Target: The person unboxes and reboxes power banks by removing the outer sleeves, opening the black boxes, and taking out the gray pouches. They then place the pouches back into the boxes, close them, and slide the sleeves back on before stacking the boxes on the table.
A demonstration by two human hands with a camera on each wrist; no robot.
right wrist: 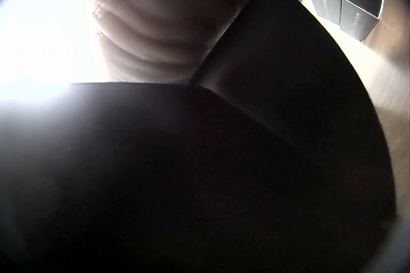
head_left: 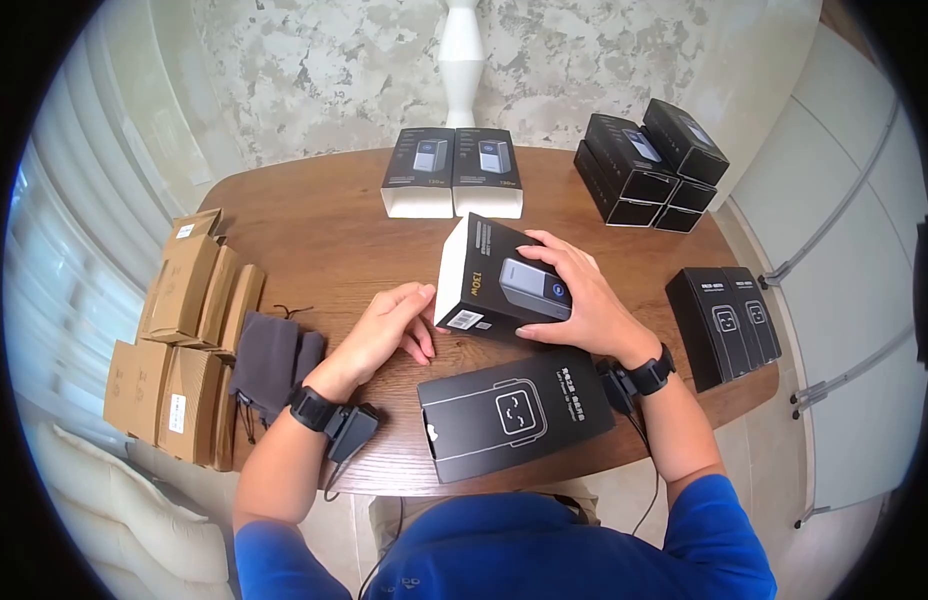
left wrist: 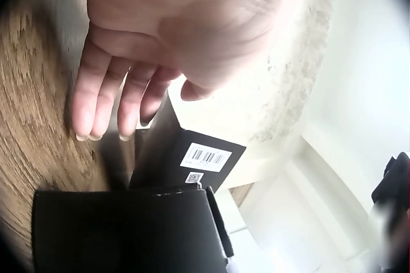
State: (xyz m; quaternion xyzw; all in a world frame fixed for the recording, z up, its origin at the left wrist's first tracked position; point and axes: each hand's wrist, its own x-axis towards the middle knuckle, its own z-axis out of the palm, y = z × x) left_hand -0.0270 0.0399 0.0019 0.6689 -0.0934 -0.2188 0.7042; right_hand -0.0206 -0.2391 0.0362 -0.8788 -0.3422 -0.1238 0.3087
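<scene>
A black sleeve box with a white end and "130W" lettering is tilted above the table's middle. My right hand grips it from the right, thumb on the near side and fingers over the top. At its white left end is my left hand, fingers loosely bent, the index fingertip at the edge; whether it touches is unclear. In the left wrist view the left hand hangs with fingers apart beside the box's barcode face. A flat black box with a face drawing lies nearer me. Black box surfaces fill most of the right wrist view.
Two black-and-white boxes stand at the back of the table. Stacked black boxes are at the back right, two more at the right. Brown cartons and a grey pouch lie at the left.
</scene>
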